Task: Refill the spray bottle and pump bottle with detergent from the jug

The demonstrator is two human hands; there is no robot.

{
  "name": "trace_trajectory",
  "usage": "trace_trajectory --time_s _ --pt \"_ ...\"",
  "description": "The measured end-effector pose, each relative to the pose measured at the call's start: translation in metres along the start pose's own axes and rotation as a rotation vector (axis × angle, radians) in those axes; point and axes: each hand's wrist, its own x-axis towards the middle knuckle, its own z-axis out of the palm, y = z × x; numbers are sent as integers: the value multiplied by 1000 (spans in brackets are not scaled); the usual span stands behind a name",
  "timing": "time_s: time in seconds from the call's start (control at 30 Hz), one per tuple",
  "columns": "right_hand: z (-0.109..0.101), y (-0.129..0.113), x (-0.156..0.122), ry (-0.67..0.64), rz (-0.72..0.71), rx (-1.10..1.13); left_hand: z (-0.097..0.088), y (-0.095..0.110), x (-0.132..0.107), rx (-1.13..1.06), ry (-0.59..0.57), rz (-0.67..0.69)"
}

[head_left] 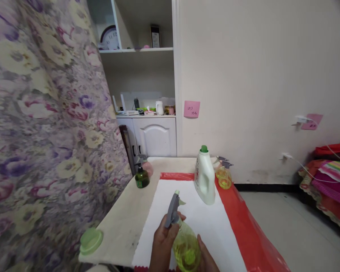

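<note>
A clear spray bottle (187, 249) with yellow-green liquid is between my two hands, low in the view and slightly tilted. My left hand (163, 240) has its fingers closed round the neck, just under the grey trigger head (173, 209). Around the right side of the bottle's body my right hand (206, 255) is wrapped; part of it is cut off by the lower edge. Beyond them a pale green jug (205, 177) with a handle and a green cap stands upright on the white sheet (158, 211).
A dark green pump bottle (142, 178) and a pink spray bottle (147, 167) stand at the table's far left corner. Yellow spray bottles (224, 176) stand far right. A green lid (91, 241) lies near left. Red covering (243, 223) borders the sheet; a floral curtain (51, 132) hangs left.
</note>
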Motion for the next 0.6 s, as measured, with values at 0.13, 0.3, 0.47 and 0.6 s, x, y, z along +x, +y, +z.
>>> trace_trajectory --time_s 0.13,0.3,0.47,0.6 --pt "-4 4 3 42 31 -4 -1 4 1 30 -41 29" --pt "-10 7 7 43 4 1 1 12 0 56 -86 74" --pt "-12 10 11 72 -64 36 0 9 2 27 -98 48" --pt "-6 10 13 81 -81 54 -4 -2 4 33 -126 15"
